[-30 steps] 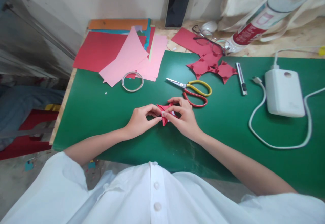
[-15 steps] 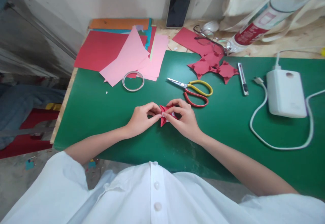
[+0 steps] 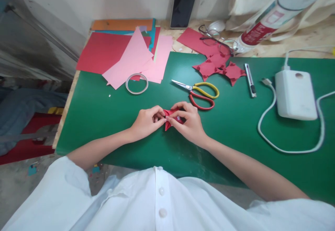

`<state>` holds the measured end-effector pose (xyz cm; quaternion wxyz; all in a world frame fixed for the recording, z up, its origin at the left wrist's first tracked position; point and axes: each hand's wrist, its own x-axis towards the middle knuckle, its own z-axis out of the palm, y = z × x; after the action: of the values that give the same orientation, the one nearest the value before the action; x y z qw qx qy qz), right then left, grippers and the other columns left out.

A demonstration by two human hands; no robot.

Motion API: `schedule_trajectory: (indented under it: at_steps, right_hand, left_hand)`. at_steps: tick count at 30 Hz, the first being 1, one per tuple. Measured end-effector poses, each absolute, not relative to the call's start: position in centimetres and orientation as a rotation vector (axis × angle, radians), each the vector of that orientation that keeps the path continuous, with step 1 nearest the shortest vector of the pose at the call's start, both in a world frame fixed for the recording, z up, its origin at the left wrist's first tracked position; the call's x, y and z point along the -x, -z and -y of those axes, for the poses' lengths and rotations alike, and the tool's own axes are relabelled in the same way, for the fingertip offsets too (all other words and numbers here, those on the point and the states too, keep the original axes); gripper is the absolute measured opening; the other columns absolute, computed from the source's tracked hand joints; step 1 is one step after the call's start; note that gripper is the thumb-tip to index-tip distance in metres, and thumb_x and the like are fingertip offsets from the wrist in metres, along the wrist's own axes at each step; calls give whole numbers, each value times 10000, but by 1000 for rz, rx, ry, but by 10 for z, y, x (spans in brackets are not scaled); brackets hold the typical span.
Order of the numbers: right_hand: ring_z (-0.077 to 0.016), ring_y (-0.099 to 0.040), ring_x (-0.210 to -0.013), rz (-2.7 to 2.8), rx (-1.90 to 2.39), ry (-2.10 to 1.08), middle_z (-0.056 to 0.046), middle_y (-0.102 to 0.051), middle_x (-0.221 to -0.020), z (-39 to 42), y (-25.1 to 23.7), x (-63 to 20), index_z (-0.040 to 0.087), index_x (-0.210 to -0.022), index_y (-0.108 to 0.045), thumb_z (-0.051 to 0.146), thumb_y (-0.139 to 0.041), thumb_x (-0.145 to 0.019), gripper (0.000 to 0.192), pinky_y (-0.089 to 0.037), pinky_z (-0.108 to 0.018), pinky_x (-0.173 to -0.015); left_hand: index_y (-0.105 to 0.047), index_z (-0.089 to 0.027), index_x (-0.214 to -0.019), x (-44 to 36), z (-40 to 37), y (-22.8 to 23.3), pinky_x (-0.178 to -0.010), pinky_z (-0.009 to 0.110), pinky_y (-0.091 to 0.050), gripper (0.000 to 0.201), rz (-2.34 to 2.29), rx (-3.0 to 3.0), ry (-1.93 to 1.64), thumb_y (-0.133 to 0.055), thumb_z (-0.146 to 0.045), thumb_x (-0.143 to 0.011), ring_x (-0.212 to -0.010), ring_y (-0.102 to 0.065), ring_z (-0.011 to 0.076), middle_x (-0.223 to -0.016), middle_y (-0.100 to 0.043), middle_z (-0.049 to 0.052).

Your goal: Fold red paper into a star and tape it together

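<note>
A small folded red paper star (image 3: 168, 124) is held between both hands just above the green mat. My left hand (image 3: 148, 122) pinches its left side with thumb and index finger. From the right, my right hand (image 3: 188, 122) grips it, thumb tip close to the left fingertips. A small white patch shows on the paper under the right fingers; most of the star is hidden by the hands. Beyond the right hand lie scissors (image 3: 201, 98) with one yellow and one red handle. A roll of tape (image 3: 136, 93) rests up and to the left.
Pink sheets (image 3: 131, 58) and red paper (image 3: 104, 49) lie at the back left. Finished red paper stars (image 3: 232, 72), eyeglasses (image 3: 217, 42) and a utility knife (image 3: 250, 80) are at the back right. A white power bank (image 3: 295, 94) with a cable sits right. A phone (image 3: 184, 4) leans on the wall.
The white patch at the thumbs is now covered by the fingertips, and the red star has tilted slightly. Both hands stay in nearly the same place.
</note>
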<state>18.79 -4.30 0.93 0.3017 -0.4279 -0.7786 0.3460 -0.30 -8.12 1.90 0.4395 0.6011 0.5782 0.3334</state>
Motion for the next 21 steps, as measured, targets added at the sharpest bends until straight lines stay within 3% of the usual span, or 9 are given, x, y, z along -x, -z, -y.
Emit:
schedule_trajectory:
  at_steps: [5, 15, 21]
  right_hand:
    - [-228, -634, -999, 2076, 1152, -921, -52, -697, -1018, 43, -10, -189, 236, -747, -767, 319, -717, -865, 152, -401, -446, -925]
    - [-249, -642, -998, 2094, 1130, -869, -48, -750, -992, 44, -10, -188, 243, -743, -779, 328, -693, -886, 187, -384, -485, -945]
    - [-293, -602, -1184, 2113, 1268, -984, -36, -753, -1173, 48, -26, -190, 284, -836, -803, 328, -644, -913, 183, -335, -552, -1035]
  left_hand:
    - [-642, -174, -860, 3, 82, -19, -536, 131, -392, 77, -1448, -1460, -797, -692, -175, -802, -525, -512, 5, -814, -749, -43]
    - [-607, -178, -835, 2, 81, -17, -545, 134, -410, 123, -1423, -1332, -854, -710, -191, -769, -598, -595, 36, -720, -696, -43]
    - [-580, -172, -783, 2, 81, -21, -531, 135, -413, 122, -1439, -1270, -896, -694, -178, -743, -569, -576, 34, -662, -660, -51]
